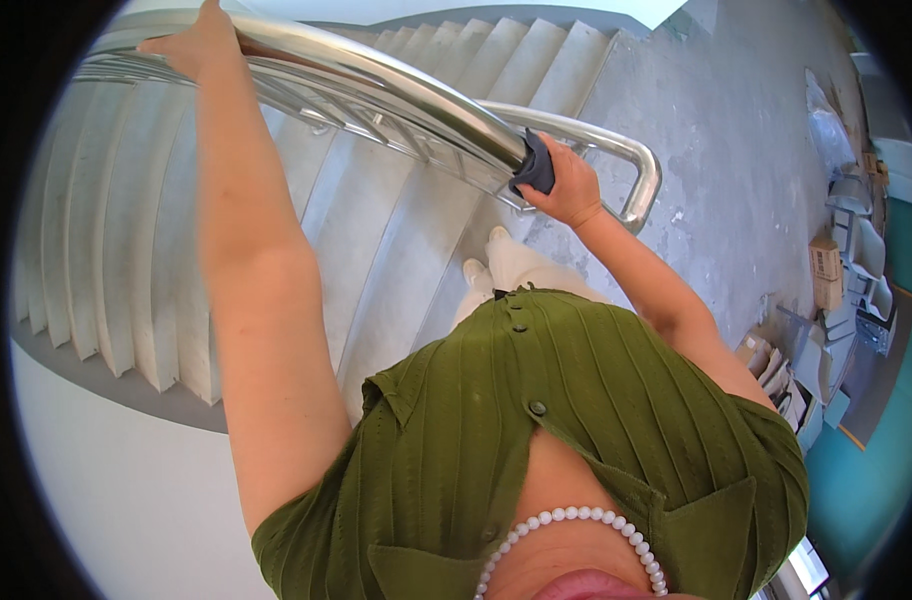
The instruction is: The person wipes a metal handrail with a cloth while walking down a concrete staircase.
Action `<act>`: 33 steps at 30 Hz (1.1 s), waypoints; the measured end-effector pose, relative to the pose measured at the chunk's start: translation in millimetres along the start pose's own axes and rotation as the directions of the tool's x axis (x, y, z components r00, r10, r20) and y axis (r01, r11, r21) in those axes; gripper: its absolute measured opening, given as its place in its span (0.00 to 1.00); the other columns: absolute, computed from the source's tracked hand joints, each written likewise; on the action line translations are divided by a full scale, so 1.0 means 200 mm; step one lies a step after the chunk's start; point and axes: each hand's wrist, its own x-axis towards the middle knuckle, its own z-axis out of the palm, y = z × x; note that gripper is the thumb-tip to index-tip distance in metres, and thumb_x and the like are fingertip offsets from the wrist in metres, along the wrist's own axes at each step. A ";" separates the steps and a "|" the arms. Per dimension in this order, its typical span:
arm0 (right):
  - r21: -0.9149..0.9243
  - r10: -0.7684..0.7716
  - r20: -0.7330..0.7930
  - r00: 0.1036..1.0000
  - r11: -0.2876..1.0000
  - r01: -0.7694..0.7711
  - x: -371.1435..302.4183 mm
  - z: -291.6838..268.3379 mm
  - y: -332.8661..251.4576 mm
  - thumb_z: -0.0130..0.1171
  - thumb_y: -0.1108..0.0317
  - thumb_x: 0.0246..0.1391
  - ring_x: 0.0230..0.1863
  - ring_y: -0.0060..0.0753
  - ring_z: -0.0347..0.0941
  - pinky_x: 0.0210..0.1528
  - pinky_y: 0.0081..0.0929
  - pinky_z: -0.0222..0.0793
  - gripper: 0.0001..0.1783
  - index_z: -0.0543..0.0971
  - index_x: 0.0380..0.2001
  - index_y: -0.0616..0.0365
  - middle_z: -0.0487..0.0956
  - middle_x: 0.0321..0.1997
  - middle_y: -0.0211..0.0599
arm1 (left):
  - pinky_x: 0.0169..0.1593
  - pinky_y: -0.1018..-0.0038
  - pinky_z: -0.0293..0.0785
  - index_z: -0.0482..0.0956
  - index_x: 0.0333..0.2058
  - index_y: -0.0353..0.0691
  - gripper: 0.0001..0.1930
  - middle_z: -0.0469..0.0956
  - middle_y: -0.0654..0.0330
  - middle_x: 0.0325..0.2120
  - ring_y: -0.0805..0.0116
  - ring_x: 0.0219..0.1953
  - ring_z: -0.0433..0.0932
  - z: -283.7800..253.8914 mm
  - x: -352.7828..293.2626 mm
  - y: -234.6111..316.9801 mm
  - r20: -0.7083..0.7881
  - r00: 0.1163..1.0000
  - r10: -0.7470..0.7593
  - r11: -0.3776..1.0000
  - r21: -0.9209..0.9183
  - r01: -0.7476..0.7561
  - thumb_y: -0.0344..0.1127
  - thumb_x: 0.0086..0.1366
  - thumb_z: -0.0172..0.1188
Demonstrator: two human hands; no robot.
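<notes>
A shiny metal handrail (376, 72) curves from the upper left toward the middle, beside a staircase. My left arm is stretched far along it, and my left hand (202, 42) grips the rail near the top left; part of its fingers is hidden. Lower down, my right hand (568, 185) is closed on a dark grey cloth (535, 165), which is pressed around the rail. Close to that hand, a thinner metal tube (648, 172) bends round in a loop at the rail's end.
Grey concrete steps (381, 265) lie below and left of the rail, with more steps (516, 68) beyond it. My shoes (476, 270) are at the stair edge. Right of the stairs is a worn concrete floor (706, 150). Cardboard boxes (826, 272) and stacked items line the far right.
</notes>
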 end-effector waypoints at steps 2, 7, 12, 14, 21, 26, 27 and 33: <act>-0.003 0.017 0.021 1.000 1.000 -0.017 -0.01 0.00 -0.01 0.79 0.52 0.39 0.49 0.53 0.82 0.49 0.44 0.80 0.49 0.71 0.65 0.54 0.83 0.52 0.46 | 0.67 0.58 0.72 0.40 0.73 0.27 0.58 0.72 0.33 0.61 0.40 0.62 0.76 0.01 -0.04 0.01 -0.047 0.998 0.029 0.998 -0.062 -0.032 0.43 0.59 0.74; 0.035 0.052 0.063 0.997 0.998 -0.055 -0.01 -0.02 -0.03 0.78 0.55 0.40 0.52 0.55 0.81 0.51 0.43 0.79 0.47 0.71 0.65 0.55 0.82 0.55 0.48 | 0.61 0.51 0.72 0.43 0.75 0.31 0.51 0.65 0.26 0.65 0.35 0.59 0.75 0.02 -0.09 0.07 -0.144 0.986 0.087 0.986 -0.131 -0.106 0.37 0.63 0.68; 0.020 -0.004 0.036 0.999 1.000 0.003 0.00 -0.02 -0.01 0.78 0.55 0.40 0.51 0.56 0.81 0.50 0.44 0.80 0.48 0.70 0.65 0.56 0.82 0.53 0.50 | 0.62 0.50 0.72 0.40 0.77 0.35 0.54 0.63 0.25 0.66 0.35 0.59 0.75 0.03 -0.05 0.06 -0.121 0.992 0.043 0.993 -0.105 -0.056 0.40 0.65 0.69; 0.023 -0.012 0.029 0.999 1.000 0.011 -0.01 -0.02 0.02 0.78 0.55 0.40 0.50 0.56 0.81 0.49 0.44 0.80 0.48 0.70 0.65 0.57 0.82 0.53 0.50 | 0.70 0.56 0.65 0.45 0.77 0.34 0.52 0.60 0.30 0.70 0.36 0.68 0.66 0.08 -0.10 0.08 -0.161 0.985 0.068 0.996 -0.053 -0.077 0.43 0.63 0.70; 0.091 -0.051 0.063 0.997 0.995 0.045 -0.03 0.00 0.07 0.78 0.54 0.40 0.51 0.57 0.80 0.51 0.45 0.79 0.51 0.68 0.67 0.58 0.81 0.54 0.51 | 0.72 0.58 0.64 0.50 0.76 0.36 0.51 0.66 0.31 0.68 0.36 0.69 0.68 0.03 -0.03 -0.08 -0.101 0.991 0.089 0.994 0.076 -0.081 0.51 0.64 0.68; 0.277 -0.133 0.082 0.988 0.955 0.106 0.01 -0.02 0.09 0.76 0.58 0.44 0.53 0.59 0.79 0.53 0.47 0.76 0.48 0.68 0.68 0.56 0.80 0.55 0.51 | 0.69 0.55 0.68 0.60 0.74 0.41 0.42 0.73 0.32 0.62 0.35 0.67 0.70 0.00 -0.51 -0.33 0.041 0.751 0.660 0.653 0.463 -0.599 0.56 0.68 0.60; 0.315 -0.190 0.054 0.980 0.935 0.164 -0.02 0.00 0.08 0.75 0.58 0.46 0.52 0.60 0.79 0.52 0.46 0.76 0.47 0.67 0.69 0.56 0.80 0.55 0.53 | 0.71 0.60 0.67 0.59 0.75 0.47 0.44 0.61 0.38 0.72 0.34 0.67 0.70 0.01 -0.76 -0.52 0.009 0.964 0.265 0.958 -0.115 -0.262 0.59 0.67 0.61; 0.406 -0.203 0.051 0.978 0.899 0.165 -0.01 0.03 0.20 0.76 0.56 0.45 0.53 0.61 0.79 0.53 0.46 0.77 0.50 0.66 0.69 0.59 0.79 0.57 0.56 | 0.59 0.66 0.75 0.81 0.55 0.31 0.17 0.83 0.50 0.51 0.61 0.52 0.81 0.05 -2.23 -0.21 -0.294 0.956 0.007 0.926 -0.358 -0.117 0.29 0.70 0.60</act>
